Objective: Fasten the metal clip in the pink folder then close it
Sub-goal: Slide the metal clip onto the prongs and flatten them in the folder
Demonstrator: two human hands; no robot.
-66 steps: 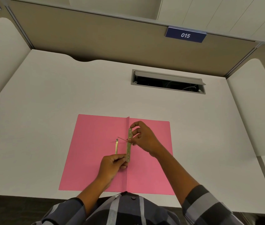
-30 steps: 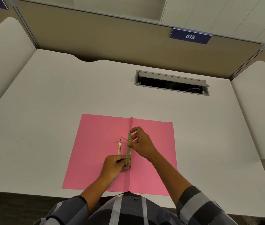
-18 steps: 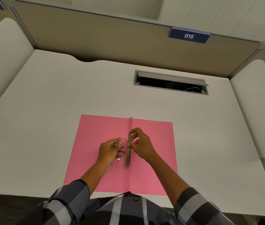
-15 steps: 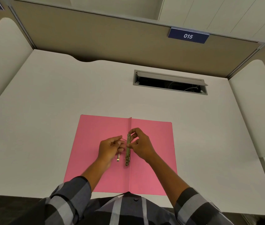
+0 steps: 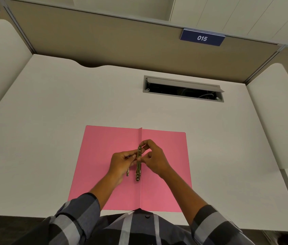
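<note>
Desk (image 5: 51,103) bare around open pink folder (image 5: 104,147) | cable hatch (image 5: 183,89) beyond | both hands' fingers (image 5: 144,144) clamped on metal clip (image 5: 138,165)

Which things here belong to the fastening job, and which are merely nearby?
In the job: pink folder, metal clip, left hand, right hand.
Merely nearby: desk, cable hatch, sign 015.

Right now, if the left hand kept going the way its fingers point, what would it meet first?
The left hand points right, toward the fold; its fingertips already sit at the metal clip bar, so that comes first, with the right hand just beyond. Depth is unclear.
</note>
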